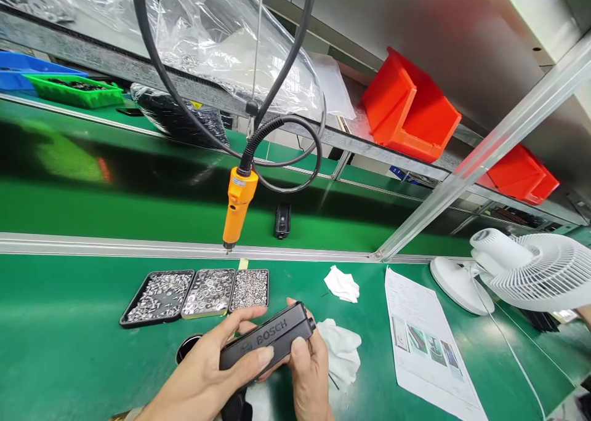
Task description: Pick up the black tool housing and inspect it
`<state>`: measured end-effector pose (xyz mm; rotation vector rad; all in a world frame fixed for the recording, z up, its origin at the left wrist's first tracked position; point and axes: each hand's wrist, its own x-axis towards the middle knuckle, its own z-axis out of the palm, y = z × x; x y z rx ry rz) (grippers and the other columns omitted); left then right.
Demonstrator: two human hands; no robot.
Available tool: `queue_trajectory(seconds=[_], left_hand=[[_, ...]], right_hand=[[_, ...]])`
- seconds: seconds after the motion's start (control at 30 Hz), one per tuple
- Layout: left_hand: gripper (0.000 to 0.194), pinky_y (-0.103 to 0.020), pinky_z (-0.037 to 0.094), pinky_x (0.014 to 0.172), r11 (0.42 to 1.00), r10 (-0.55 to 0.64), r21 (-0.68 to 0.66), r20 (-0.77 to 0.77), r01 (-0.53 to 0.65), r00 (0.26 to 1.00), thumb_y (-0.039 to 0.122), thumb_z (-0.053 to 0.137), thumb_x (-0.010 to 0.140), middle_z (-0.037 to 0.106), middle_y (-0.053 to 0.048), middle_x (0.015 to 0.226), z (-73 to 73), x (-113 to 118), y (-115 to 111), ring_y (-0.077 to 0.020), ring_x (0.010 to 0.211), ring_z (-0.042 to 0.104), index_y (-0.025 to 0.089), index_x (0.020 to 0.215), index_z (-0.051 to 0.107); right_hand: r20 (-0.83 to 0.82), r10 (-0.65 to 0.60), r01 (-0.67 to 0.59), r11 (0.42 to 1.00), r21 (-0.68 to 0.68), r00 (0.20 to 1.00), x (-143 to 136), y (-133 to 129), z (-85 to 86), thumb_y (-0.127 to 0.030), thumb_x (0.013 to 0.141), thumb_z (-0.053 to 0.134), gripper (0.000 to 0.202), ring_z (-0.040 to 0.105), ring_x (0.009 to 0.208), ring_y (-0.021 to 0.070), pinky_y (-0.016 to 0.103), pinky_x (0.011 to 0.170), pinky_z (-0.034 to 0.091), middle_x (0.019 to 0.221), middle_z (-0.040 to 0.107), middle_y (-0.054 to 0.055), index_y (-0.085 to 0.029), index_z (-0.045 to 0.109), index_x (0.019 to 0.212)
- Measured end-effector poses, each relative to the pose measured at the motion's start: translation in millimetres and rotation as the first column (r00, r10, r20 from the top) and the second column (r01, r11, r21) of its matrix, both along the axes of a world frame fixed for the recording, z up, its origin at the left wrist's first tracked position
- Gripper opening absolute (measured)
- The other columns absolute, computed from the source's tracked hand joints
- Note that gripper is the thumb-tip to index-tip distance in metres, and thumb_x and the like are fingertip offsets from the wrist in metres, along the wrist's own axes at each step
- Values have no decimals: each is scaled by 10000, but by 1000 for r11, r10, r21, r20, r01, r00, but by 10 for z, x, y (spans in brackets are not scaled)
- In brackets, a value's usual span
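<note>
A black oblong plastic housing marked BOSCH (272,336) is held between my two hands, tilted up to the right. My left hand (217,359) grips its left end, thumb on the near face and fingers behind. At the right end, my right hand (307,365) closes on it with the thumb in front and fingers at the back. Below the housing lies a black object (235,405), mostly hidden by my hands. A round dark dish (187,347) shows partly behind my left wrist.
Trays of small metal parts (159,295) stand behind my hands. An orange electric screwdriver (240,205) hangs above them on a cable. White cloths (341,347), a printed sheet (427,347) and a white fan (530,273) are to the right. A black part (282,221) lies farther back.
</note>
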<state>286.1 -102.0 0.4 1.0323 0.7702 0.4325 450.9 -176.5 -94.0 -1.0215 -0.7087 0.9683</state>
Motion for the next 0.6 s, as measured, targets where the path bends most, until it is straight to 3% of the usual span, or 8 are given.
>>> queue_trajectory(seconds=[0.07,0.17,0.27,0.43,0.6], left_hand=[[882,-320,541,939,1000,2,20,-18,-1,1000,680,855,781,659,-48,1114,-20,5,12,-223,943,707,242,1469,521],[890,-378,482,1111,996,-35,-75,45,39,998,602,880,792,627,-96,1428,-64,-49,39,-296,1230,675,289,1527,487],[861,-433,408,1227,976,-97,-179,164,126,982,492,901,799,606,-105,1527,-87,-119,70,-342,1415,569,271,1535,511],[867,-478,346,1280,968,-120,-190,209,161,970,450,915,784,566,-92,1577,-103,-155,103,-355,1464,512,290,1540,521],[899,-506,307,1230,969,-213,-87,175,231,961,446,863,836,617,-115,1461,-140,-142,128,-340,1335,579,306,1608,424]], right_hand=[[6,5,-5,1000,-6,1000,8,3,7,-632,984,695,697,758,712,242,359,607,654,1122,746,146,-159,528,1467],[-50,57,-57,998,5,997,29,42,52,-626,1036,611,681,709,566,224,354,549,627,835,745,86,-108,495,1464],[-72,71,-68,997,38,995,45,71,100,-620,1052,581,719,652,469,202,305,474,570,690,704,43,-75,432,1498],[-92,85,-82,996,39,992,36,37,181,-625,1035,612,798,675,516,215,321,495,571,786,737,58,-117,333,1584],[-110,39,-37,999,21,993,10,-9,267,-651,991,672,769,742,716,248,364,605,621,1031,763,115,-157,451,1537]])
